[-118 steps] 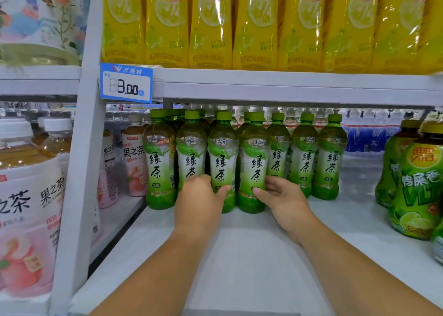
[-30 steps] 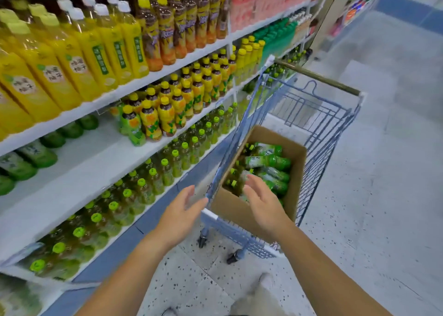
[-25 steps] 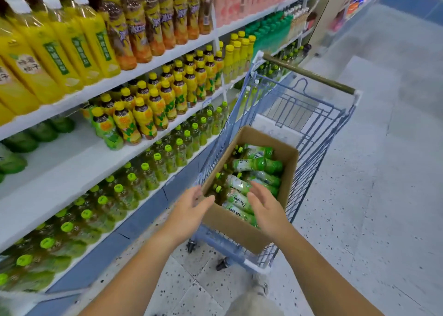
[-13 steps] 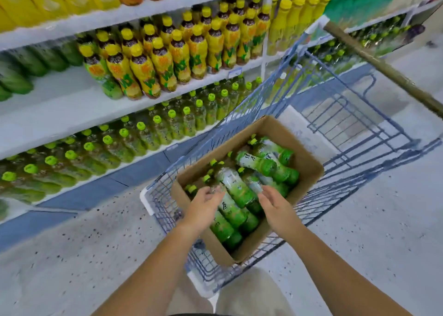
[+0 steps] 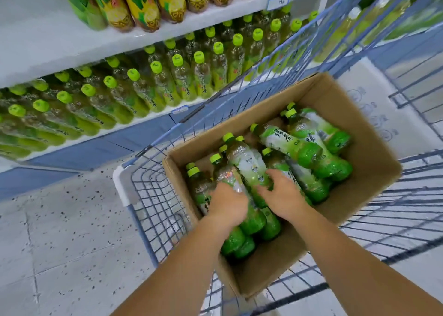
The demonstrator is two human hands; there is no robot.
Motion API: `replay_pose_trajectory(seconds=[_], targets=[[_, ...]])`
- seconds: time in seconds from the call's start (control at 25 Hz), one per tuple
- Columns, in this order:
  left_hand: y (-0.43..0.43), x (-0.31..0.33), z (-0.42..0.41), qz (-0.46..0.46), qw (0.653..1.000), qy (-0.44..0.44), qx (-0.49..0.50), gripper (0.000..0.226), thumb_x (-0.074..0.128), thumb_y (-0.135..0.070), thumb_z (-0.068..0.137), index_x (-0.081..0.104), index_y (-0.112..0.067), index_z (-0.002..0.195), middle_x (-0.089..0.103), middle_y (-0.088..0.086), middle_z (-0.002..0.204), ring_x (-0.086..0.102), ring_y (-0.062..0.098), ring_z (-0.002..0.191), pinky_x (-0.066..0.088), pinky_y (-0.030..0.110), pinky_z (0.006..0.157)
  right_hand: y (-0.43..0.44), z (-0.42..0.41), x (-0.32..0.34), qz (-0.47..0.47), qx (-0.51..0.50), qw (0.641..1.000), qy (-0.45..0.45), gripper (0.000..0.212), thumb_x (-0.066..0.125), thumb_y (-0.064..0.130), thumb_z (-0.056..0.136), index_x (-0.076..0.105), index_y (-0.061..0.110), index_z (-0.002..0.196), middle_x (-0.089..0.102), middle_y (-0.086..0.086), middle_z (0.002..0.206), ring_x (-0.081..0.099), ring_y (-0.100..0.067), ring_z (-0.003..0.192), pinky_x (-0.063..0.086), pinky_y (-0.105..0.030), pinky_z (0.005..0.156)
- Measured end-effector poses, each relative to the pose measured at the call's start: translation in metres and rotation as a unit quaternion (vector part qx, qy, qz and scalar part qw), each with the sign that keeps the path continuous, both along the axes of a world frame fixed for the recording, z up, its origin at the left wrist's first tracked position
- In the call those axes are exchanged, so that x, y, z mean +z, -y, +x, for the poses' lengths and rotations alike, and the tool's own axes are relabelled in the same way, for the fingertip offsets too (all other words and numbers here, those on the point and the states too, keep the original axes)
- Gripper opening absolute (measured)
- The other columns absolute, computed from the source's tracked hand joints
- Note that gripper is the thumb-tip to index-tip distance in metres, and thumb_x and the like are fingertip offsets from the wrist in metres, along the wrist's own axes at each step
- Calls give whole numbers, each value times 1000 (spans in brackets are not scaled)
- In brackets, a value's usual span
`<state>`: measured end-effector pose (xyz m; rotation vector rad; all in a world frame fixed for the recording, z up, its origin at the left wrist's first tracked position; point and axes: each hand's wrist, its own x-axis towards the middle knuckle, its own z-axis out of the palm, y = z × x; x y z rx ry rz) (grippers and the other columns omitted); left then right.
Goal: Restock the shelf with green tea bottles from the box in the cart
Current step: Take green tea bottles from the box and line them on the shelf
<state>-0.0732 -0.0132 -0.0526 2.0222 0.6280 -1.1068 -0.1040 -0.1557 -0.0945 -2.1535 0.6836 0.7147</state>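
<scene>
Both arms reach down into the box (image 5: 374,171) in the cart (image 5: 153,195). Left hand (image 5: 227,204) and right hand (image 5: 284,194) each curl fingers around a bottle (image 5: 247,164) near the box's near edge; full closure cannot be confirmed.

Both hands in the box

Left hand (image 5: 227,204) and right hand (image 5: 284,195) each grip green tea bottles (image 5: 247,164) inside the cardboard box (image 5: 374,162) in the cart (image 5: 153,195).

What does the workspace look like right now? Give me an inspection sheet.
Surface: speckled floor; blue wire cart.
Job's things: open cardboard box in the cart, green tea bottles lying loose inside.
Clutter: nothing seen.
Grippers: left hand and right hand both on bottles in the box; grip not clear.
Cables: nothing seen.
Surroundings: lower shelf full of green-capped bottles.
</scene>
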Motion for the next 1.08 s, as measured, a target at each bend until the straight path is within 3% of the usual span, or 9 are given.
replay_pose_trajectory(seconds=[0.16,0.36,0.56,0.64,0.76,0.84,0.88,1.0,1.08], targets=[[21,-14,-14,90,992,63,-60,62,63,-17,94,30,5,143,36,25,145,52,39,125,46,40,99,17,11,-15,27,18,999,-11,51,79,41,80,65,16,122,68,4,103,65,-19,106,45,-19,72],[25,-29,-27,106,981,154,-55,50,65,-12,89,38,4,128,44,24,131,50,39,116,43,41,94,64,-11,-15,104,-77,988,-88,91,79,50,76,43,8,149,49,-6,149,49,-23,133,40,-38,109],[36,-32,-19,116,980,122,-104,75,64,-23,95,17,2,148,40,21,142,47,36,128,49,39,97,63,-27,-20,97,-78,981,-148,72,81,37,69,52,15,131,61,-2,120,60,-19,106,50,-38,97],[38,-34,-20,114,981,115,-105,81,65,-27,96,13,1,150,34,20,147,46,34,129,43,31,88,56,-22,-22,103,-99,980,-138,73,75,36,73,48,14,137,59,-1,124,59,-20,109,49,-38,97],[37,-40,-15,68,995,64,-26,64,75,-29,86,37,-4,131,50,17,131,58,21,91,41,22,67,51,-20,-27,113,-134,977,-123,86,70,37,85,27,12,155,41,-9,149,42,-29,134,38,-39,104],[35,-45,-7,54,998,27,6,47,77,-31,77,54,-8,110,65,13,99,52,13,55,35,19,40,53,-20,-31,119,-153,975,-107,97,75,43,81,23,12,157,29,-7,161,34,-30,144,35,-42,110],[35,-45,-4,49,998,20,17,41,77,-33,72,56,-11,100,63,9,82,50,13,49,32,19,37,54,-22,-31,126,-162,973,-103,101,78,46,77,26,12,156,30,-6,161,35,-30,143,37,-42,111],[33,-40,-3,1,999,21,35,43,73,-35,61,57,-5,87,60,11,66,59,26,54,49,31,49,56,-27,-26,159,-167,969,-91,109,83,57,58,40,17,150,44,1,152,48,-27,134,45,-47,108],[25,-34,-3,-32,998,32,45,57,74,-38,58,66,-3,103,72,15,86,70,31,77,61,45,69,51,-26,-19,180,-183,965,-57,101,83,58,51,53,20,139,59,1,139,60,-24,122,51,-49,102]])
